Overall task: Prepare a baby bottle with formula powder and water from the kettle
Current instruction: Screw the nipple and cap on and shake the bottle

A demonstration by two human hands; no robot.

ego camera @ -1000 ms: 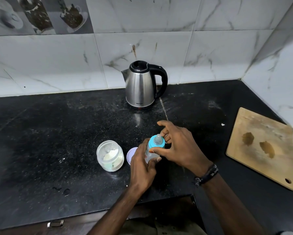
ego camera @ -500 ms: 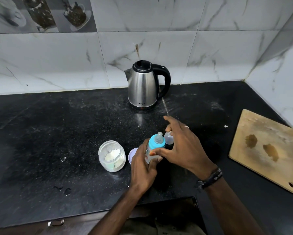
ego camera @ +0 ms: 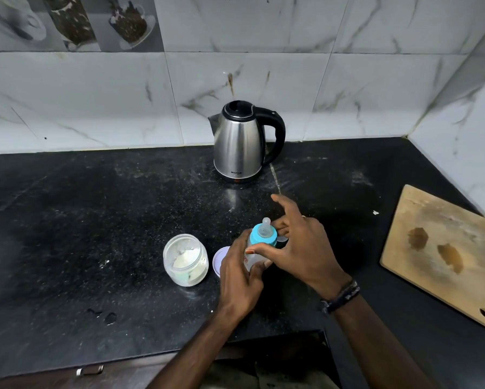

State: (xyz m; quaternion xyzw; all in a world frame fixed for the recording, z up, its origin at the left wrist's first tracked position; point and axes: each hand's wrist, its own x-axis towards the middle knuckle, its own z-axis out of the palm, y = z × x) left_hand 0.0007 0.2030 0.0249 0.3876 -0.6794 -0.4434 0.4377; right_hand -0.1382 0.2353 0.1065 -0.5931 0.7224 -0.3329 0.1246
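Observation:
A small baby bottle (ego camera: 263, 239) with a blue collar and clear teat stands upright on the black counter (ego camera: 95, 234). My left hand (ego camera: 240, 279) is wrapped around its body. My right hand (ego camera: 306, 248) is beside it, thumb resting on the bottle front, fingers curled around a clear cap (ego camera: 282, 240) just right of the collar. An open glass jar (ego camera: 185, 259) with white formula powder stands left of the bottle, and its pale lid (ego camera: 219, 259) lies between them. The steel kettle (ego camera: 238, 144) with a black handle sits by the back wall, lid shut.
A wooden cutting board (ego camera: 437, 254) lies at the right by the side wall. Tiled walls close off the back and right. The counter's front edge runs below my wrists, with a drawer handle (ego camera: 90, 370) under it. Powder specks and drops mark the counter.
The clear cap has come off the teat in my right hand and moved right and down behind the collar. My left hand has kept its hold on the bottle.

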